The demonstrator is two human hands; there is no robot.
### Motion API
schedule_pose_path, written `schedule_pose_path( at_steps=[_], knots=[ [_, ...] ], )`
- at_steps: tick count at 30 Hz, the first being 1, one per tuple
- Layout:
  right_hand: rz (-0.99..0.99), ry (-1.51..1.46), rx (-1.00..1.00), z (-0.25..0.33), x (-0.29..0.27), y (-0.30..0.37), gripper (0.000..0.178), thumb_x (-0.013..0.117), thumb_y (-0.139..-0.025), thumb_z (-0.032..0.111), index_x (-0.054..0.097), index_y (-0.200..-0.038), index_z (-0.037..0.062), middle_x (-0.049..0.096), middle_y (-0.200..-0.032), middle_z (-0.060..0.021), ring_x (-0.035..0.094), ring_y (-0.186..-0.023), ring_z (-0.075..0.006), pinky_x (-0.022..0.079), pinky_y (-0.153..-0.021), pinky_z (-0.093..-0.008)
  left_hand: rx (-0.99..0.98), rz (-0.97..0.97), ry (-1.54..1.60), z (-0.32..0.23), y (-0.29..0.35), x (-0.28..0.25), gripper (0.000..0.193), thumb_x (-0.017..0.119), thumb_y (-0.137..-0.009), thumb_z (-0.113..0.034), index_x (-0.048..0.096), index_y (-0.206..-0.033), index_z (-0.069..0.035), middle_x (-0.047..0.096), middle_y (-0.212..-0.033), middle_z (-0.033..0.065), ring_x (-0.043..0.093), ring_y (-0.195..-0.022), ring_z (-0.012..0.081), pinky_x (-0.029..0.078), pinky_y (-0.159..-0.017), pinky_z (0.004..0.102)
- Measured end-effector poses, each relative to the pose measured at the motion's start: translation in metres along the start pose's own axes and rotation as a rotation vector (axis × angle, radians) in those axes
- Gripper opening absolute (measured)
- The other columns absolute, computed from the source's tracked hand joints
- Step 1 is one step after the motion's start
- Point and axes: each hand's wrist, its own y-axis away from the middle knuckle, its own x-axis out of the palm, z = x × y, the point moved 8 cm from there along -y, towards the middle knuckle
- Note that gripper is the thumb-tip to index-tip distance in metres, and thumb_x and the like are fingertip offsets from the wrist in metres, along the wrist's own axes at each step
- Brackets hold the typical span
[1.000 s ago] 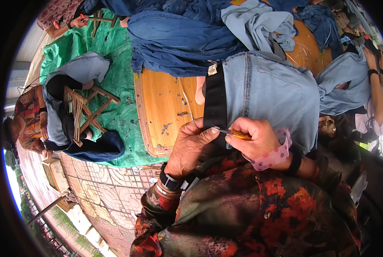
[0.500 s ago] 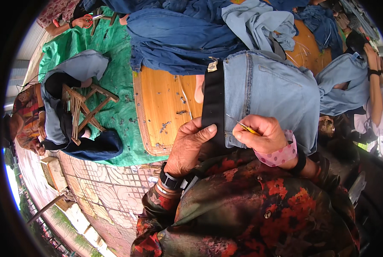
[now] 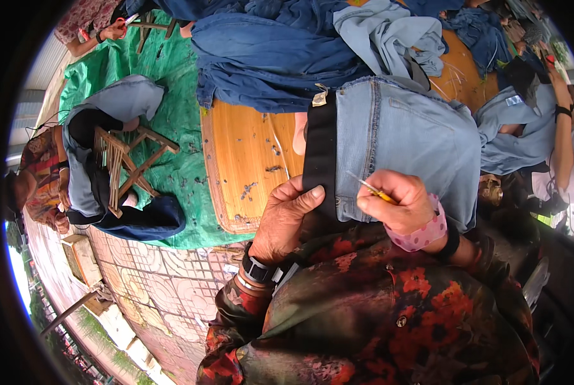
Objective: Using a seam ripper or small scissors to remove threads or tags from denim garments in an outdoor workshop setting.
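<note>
Light blue jeans (image 3: 415, 135) with a wide black waistband (image 3: 320, 144) lie across my lap and the table edge. My left hand (image 3: 285, 215) pinches the lower end of the waistband, thumb on top. In my right hand (image 3: 400, 200), closed fingers hold a small yellow-handled tool (image 3: 383, 194) with a thin, pointed metal tip. That tip hovers over or rests on the denim beside the waistband seam; I cannot tell which. At the band's far end a pale label (image 3: 319, 99) sticks up.
Dark blue denim (image 3: 267, 58) and another light blue garment (image 3: 389, 32) are piled on the wooden table (image 3: 242, 173), near scattered lint. A person on the left holds jeans beside a folding wooden stool (image 3: 129, 163) on green sheeting (image 3: 178, 154). Another person's arm (image 3: 563, 135) is at right.
My right hand has shifted slightly right with the yellow-handled tool, its tip moving away from the waistband. My left hand stays put. The person at right has raised a hand.
</note>
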Motion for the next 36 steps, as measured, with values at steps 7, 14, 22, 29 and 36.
schedule_pose_path(
  at_steps=[7,14,22,29,36],
  knots=[
    [-0.009,0.534,-0.339,0.021,-0.012,0.012,0.031,0.068,-0.077,0.027,0.051,-0.092,0.0053,0.06,-0.072,-0.0084,0.06,-0.061,-0.0233,0.047,-0.054,-0.0324,0.011,0.08,0.087,0.0,-0.004,0.004,0.026,0.058,-0.085,-0.008,0.055,-0.109,0.001,0.061,-0.104,0.0078,0.058,-0.094,0.016,0.046,-0.085,0.0316],
    [-0.044,0.654,-0.523,0.032,-0.006,0.013,0.028,0.069,-0.074,0.021,0.052,-0.09,0.0056,0.058,-0.071,-0.0081,0.059,-0.061,-0.0257,0.046,-0.053,-0.0344,-0.04,0.071,0.117,0.006,-0.005,0.001,0.026,0.059,-0.084,-0.008,0.056,-0.109,0.0,0.062,-0.103,0.0072,0.058,-0.093,0.0161,0.046,-0.084,0.0325],
    [-0.017,0.628,-0.579,0.037,0.0,0.01,0.031,0.072,-0.072,0.017,0.053,-0.091,0.003,0.059,-0.072,-0.0106,0.059,-0.061,-0.0262,0.046,-0.054,-0.0322,-0.048,0.087,0.117,0.008,-0.006,0.002,0.026,0.06,-0.084,-0.008,0.056,-0.108,0.0,0.062,-0.103,0.0067,0.058,-0.094,0.0158,0.045,-0.085,0.0325],
    [-0.061,0.568,-0.513,0.028,-0.006,0.013,0.027,0.069,-0.073,0.019,0.052,-0.088,0.0053,0.056,-0.07,-0.0074,0.057,-0.061,-0.0263,0.045,-0.054,-0.0342,-0.052,0.093,0.142,0.009,-0.006,0.003,0.026,0.061,-0.083,-0.009,0.056,-0.108,-0.001,0.062,-0.104,0.0059,0.057,-0.095,0.0154,0.044,-0.086,0.0315],
    [-0.021,0.637,-0.588,0.039,0.004,0.009,0.03,0.072,-0.072,0.017,0.053,-0.091,0.0031,0.06,-0.072,-0.011,0.06,-0.06,-0.0264,0.047,-0.053,-0.0317,-0.08,0.095,0.137,0.011,-0.008,0.0,0.024,0.061,-0.083,-0.009,0.057,-0.105,-0.002,0.062,-0.101,0.0051,0.057,-0.093,0.0139,0.043,-0.086,0.0302]
  ],
)
